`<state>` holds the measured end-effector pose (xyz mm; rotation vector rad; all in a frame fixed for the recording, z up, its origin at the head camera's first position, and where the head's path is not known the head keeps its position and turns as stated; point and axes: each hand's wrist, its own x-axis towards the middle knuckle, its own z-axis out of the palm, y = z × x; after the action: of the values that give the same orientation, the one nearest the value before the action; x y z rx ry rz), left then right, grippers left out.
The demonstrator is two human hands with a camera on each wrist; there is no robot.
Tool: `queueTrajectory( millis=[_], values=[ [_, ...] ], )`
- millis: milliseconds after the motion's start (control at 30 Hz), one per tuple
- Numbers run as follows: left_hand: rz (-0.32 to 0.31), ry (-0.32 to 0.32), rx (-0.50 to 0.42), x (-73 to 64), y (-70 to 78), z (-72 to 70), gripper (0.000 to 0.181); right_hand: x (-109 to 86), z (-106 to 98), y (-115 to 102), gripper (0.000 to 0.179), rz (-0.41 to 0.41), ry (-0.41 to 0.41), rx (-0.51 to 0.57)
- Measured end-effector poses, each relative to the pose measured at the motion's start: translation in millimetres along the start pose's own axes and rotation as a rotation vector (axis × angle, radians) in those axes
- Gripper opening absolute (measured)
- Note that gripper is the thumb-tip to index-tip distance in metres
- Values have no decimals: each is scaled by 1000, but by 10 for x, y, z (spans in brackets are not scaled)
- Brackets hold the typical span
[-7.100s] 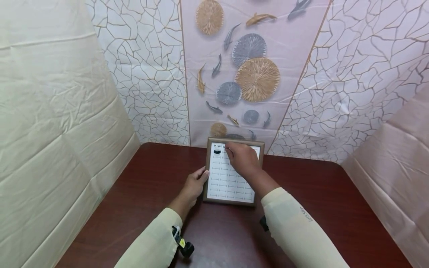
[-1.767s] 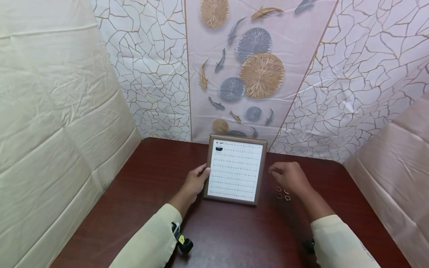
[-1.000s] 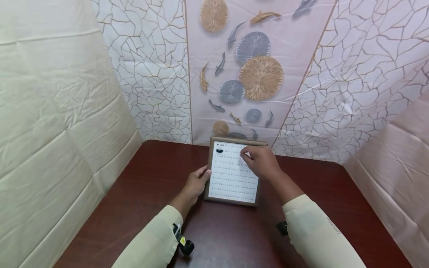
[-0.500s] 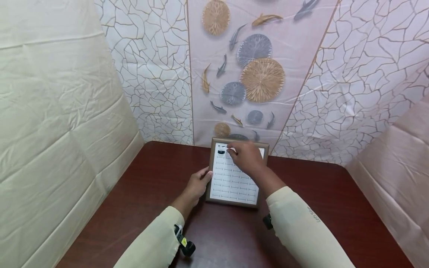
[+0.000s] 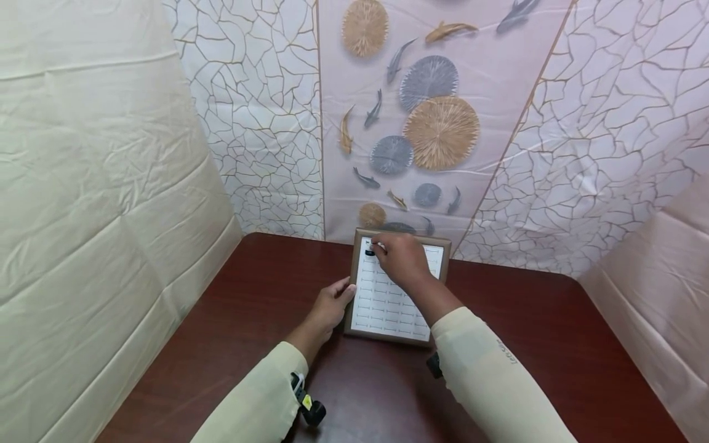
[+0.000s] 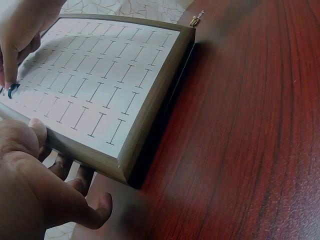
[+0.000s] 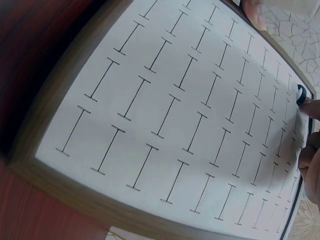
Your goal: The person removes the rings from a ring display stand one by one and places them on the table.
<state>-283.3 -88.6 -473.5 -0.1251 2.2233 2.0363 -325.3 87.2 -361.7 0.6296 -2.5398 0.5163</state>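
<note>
Right hand point(image 5: 404, 259) has edged left, to the black piece point(image 5: 370, 253) near the framed board's point(image 5: 388, 338) upper-left corner; whether it pinches anything, I cannot tell; left hand point(image 5: 328, 306) grips the board's side; likely positioning work, calling next for delicate fingertips.

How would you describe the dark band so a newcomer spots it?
Find the reddish-brown table, then the brown-framed white board on it. Near the board's upper left corner, by the right hand, is the dark curved band, thicker and darker than the thin lines around it.

Fish-patterned cloth point(image 5: 440, 132) hangs behind a red-brown table point(image 5: 537, 314).
</note>
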Motion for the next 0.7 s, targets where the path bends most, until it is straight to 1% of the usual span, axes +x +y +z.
queueTrajectory(
  millis=[400,500,700],
  values=[
    [8,-4,-2,-12,13,-1,56,19,-5,-44,12,-22,22,0],
    [11,2,-2,-9,6,2,55,13,10,-26,12,-40,28,-1],
    [21,4,-3,-4,-13,1,55,-12,23,18,12,-93,52,32]
  ],
)
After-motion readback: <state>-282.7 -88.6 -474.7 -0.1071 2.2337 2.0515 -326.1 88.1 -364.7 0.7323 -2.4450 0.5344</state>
